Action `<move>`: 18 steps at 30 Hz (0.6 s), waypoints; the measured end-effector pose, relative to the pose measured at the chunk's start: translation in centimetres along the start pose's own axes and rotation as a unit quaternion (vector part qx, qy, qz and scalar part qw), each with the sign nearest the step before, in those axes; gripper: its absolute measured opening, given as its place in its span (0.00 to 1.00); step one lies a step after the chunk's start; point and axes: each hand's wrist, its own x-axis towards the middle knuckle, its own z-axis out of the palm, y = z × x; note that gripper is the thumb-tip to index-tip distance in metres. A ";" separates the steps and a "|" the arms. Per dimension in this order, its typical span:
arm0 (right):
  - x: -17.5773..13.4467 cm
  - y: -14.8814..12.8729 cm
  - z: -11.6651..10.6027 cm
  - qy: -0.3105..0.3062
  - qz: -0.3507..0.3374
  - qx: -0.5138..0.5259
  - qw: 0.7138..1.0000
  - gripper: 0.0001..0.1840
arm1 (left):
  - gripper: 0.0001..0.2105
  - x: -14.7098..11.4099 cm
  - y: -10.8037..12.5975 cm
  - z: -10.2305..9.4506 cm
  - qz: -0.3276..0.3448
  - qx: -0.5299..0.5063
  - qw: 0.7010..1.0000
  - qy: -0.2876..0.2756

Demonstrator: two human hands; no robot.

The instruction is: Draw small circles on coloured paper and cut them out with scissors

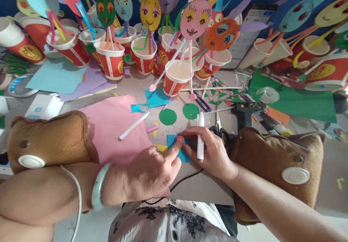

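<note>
Pressing on a small red disc point(180, 138), the left hand point(156, 170) extends its index finger to the near side of the piece, the tip partly covering it. The other visible fingers curl back toward the palm; the left thumb's position cannot be told. The disc lies over a piece of blue paper point(186, 157) on the grey table point(212, 184), between the left index fingertip and the right hand's fingertips. The right hand point(210, 149) reaches in from the opposite side, its foremost fingertips drawn close together just beside the disc; whether they touch it cannot be told. The same hand holds a white marker point(200, 138), lengthwise across the fingers; which of them grip it is partly hidden.

Beyond the hands lie two green discs point(168, 117), a second blue piece point(157, 97) and scissors point(218, 120) with black handles. To the left, a white pen point(134, 126) rests on a large pink sheet point(108, 120). Behind these stands a red-and-white paper cup point(176, 84) bearing a pink paper face point(195, 19), with further cups and paper faces ranged around it.
</note>
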 end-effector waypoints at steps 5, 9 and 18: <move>0.1 0.1 0.0 0.001 -0.018 -0.006 1.000 0.11 | 0.06 0.0 0.3 -0.1 0.008 0.030 0.999 0.008; -0.1 0.2 0.0 -0.001 -0.014 -0.004 1.000 0.12 | 0.08 0.1 0.2 -0.6 0.022 0.038 0.999 0.007; -0.2 0.4 0.0 -0.012 -0.002 0.002 1.000 0.15 | 0.09 0.3 -0.3 -1.6 0.044 0.019 0.999 -0.003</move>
